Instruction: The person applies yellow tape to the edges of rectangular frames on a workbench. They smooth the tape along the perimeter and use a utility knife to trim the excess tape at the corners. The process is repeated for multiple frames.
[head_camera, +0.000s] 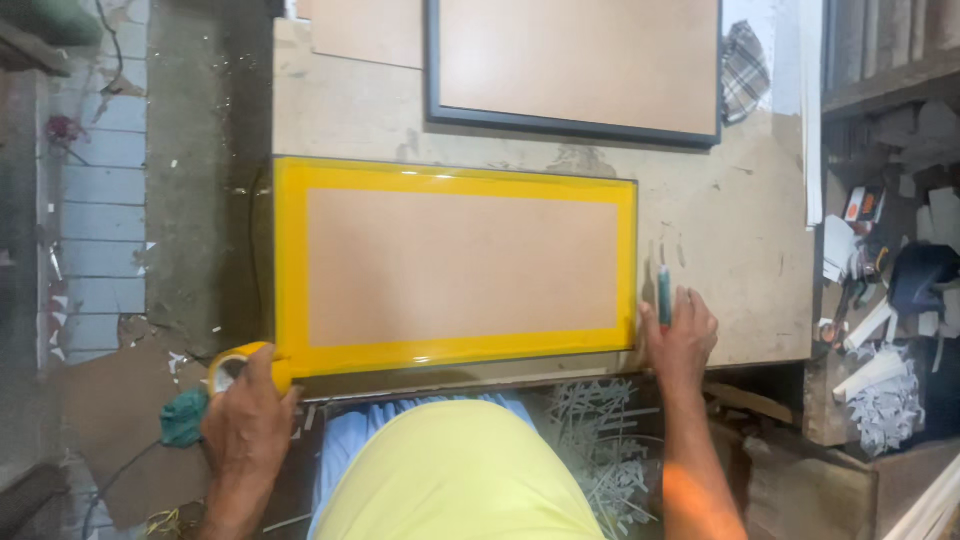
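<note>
Soft, even daylight, faint glare along the yellow tape (455, 178), edges dim and slightly blurred.

Taped frame (455, 268) lies at the workbench's (730, 240) near edge, another frame (575, 65) behind it.

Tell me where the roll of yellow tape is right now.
The roll of yellow tape is in the left hand, at the near-left corner of the yellow-bordered board.

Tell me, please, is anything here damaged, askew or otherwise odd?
The yellow tape border lies straight on the framed board. The worktop is stained and scuffed, and pale offcuts litter the floor below. The left hand holds a tape roll; the right hand holds a green tool.
</note>
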